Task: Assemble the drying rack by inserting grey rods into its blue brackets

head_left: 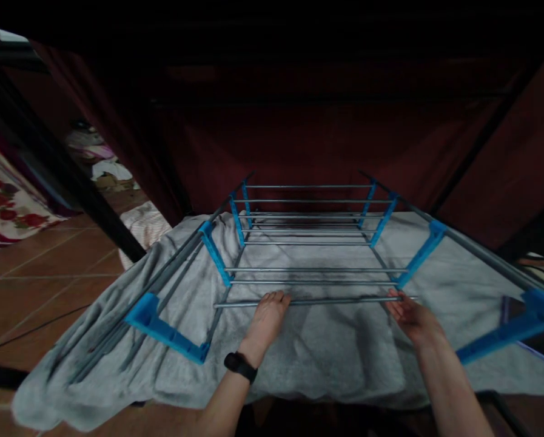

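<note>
Metal rod [335,301]: thin, straight, grey, dull sheen. Lies crosswise at the near part of a partly built rack [305,244], just nearer than the second-nearest pair of blue brackets [421,255]. Its left tip projects past the rack's lower left tube; its right tip shows just beyond the right fingers. Runs roughly parallel to the farther crossbars, which span between bracket pairs.

Left hand [270,311]: palm down, fingers curled over the rod left of its middle, closed on it; thumb hidden. Forearm comes in from the bottom edge, slanting up and rightward; dark wristband [241,366] at the wrist.

Right hand [409,314]: at the rod's right end, palm turned inward and partly up, fingers extended, fingertips at the rod. Cannot tell whether they pinch it. Forearm slants up and leftward from the bottom edge.

Surroundings: rack stands on a rumpled grey blanket [326,352]; dark red cloth [272,145] hangs behind. Tiled floor [85,267] at left.
</note>
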`<state>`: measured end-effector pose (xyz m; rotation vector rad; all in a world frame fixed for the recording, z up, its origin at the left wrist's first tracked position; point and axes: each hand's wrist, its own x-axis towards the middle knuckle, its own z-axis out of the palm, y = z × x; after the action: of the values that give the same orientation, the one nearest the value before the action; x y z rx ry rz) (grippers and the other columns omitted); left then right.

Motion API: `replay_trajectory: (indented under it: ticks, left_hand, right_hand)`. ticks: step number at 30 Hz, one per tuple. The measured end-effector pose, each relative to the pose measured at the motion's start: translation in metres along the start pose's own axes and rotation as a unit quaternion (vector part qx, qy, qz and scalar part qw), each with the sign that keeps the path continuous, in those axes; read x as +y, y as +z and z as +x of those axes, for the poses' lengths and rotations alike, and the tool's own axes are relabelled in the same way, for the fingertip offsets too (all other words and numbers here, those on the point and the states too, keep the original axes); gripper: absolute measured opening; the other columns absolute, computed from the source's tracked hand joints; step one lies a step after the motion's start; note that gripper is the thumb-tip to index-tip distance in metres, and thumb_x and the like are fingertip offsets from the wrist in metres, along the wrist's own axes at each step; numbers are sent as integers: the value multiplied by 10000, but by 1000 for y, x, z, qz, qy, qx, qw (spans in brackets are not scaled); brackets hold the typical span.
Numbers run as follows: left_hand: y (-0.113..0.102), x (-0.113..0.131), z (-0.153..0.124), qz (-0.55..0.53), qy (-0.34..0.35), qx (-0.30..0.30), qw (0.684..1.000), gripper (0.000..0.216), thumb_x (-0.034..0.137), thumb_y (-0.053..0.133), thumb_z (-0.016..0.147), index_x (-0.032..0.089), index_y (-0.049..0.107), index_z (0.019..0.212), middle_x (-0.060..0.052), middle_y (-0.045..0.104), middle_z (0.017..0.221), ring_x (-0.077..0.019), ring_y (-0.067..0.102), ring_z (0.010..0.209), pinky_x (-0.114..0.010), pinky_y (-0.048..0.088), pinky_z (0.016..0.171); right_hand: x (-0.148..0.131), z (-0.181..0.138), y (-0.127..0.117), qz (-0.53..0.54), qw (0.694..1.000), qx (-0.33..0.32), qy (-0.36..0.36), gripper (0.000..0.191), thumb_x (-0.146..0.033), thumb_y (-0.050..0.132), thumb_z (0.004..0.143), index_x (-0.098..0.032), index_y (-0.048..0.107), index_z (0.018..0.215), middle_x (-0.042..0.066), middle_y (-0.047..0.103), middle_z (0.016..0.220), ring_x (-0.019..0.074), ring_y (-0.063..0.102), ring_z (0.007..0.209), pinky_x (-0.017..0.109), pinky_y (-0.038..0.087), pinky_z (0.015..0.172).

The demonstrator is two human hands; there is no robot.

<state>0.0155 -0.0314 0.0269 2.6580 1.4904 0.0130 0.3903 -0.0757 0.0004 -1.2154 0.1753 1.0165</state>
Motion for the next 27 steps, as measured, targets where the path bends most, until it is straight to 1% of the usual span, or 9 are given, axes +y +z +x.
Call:
replay_trajectory:
  ticks: [1, 3, 6, 9, 12, 17, 21, 23, 27]
  left_hand:
    - [0, -3, 1, 0, -5, -2, 1000, 670, -110, 390, 908, 191, 707, 1417, -141, 752, 1387, -243, 703, 1322, -402, 505, 1204]
    - [1, -9, 5, -3, -15, -11, 1000, 692, -111, 384, 900, 189, 699, 1439, -147, 751, 1387, -246, 704, 1328, -400, 500, 1201]
    - [0, -14, 10, -17, -7, -18, 1000, 641, -74, 381, 948, 189, 698, 1439, -144, 754, 1372, -250, 722, 1301, -392, 497, 1186]
    - [-4, -13, 11, -22, -7, -15, 1000, 563, -27, 365, 1005, 181, 716, 1393, -150, 760, 1343, -256, 727, 1283, -391, 498, 1170]
    - [-10, -9, 9, -12, -23, -20, 999, 552, -27, 350, 1007, 172, 730, 1353, -150, 767, 1299, -265, 738, 1246, -403, 503, 1154]
    - [-18, -8, 6, -9, -42, -29, 999, 540, -18, 350, 1017, 188, 732, 1338, -133, 770, 1293, -251, 734, 1265, -397, 484, 1178]
    - [-21, -7, 1, -9, -56, -37, 998, 579, -55, 348, 988, 194, 726, 1348, -128, 760, 1338, -235, 705, 1332, -394, 439, 1234]
    - [-20, -7, -1, -4, -55, -32, 998, 596, -70, 341, 981, 199, 721, 1353, -119, 757, 1343, -227, 693, 1346, -395, 425, 1252]
    - [-13, -7, -1, 11, -48, -16, 999, 605, -91, 374, 960, 197, 702, 1379, -125, 750, 1364, -229, 690, 1336, -419, 440, 1253]
  right_hand:
    - [1, -4, 2, 0, 1000, 0, 4, 291, -20, 494, 1024, -207, 641, 858, -20, 715, 830, 69, 707, 713, 157, 620, 708]
    - [3, -7, 5, 16, 1000, -5, -6, 228, -50, 563, 1019, -199, 666, 879, -9, 732, 828, 84, 716, 721, 176, 632, 728]
    - [5, -5, 5, 31, 999, -1, -15, 199, -68, 590, 1022, -194, 684, 901, -4, 748, 812, 91, 713, 697, 189, 636, 710]
    - [6, -3, 4, 40, 999, -2, -20, 209, -84, 574, 1045, -195, 681, 903, -16, 731, 761, 83, 703, 659, 178, 629, 684]
    - [7, -3, 5, 42, 999, -8, -16, 205, -89, 584, 1044, -202, 672, 898, -21, 727, 744, 85, 706, 651, 179, 633, 680]
    - [6, -5, 6, 37, 999, -12, -11, 202, -65, 580, 1023, -207, 674, 914, -15, 741, 800, 89, 718, 687, 184, 640, 685]
    - [0, -4, -1, 26, 1000, -4, -9, 243, -42, 536, 1016, -217, 670, 915, -24, 722, 836, 76, 712, 721, 162, 634, 698]
    - [-4, -1, -5, 17, 1000, 12, -9, 267, -29, 516, 1010, -214, 657, 880, -20, 712, 855, 68, 707, 726, 148, 627, 696]
    - [-8, 10, -10, -5, 1000, 15, 1, 275, -25, 501, 999, -210, 665, 877, -9, 711, 906, 68, 715, 745, 155, 641, 708]
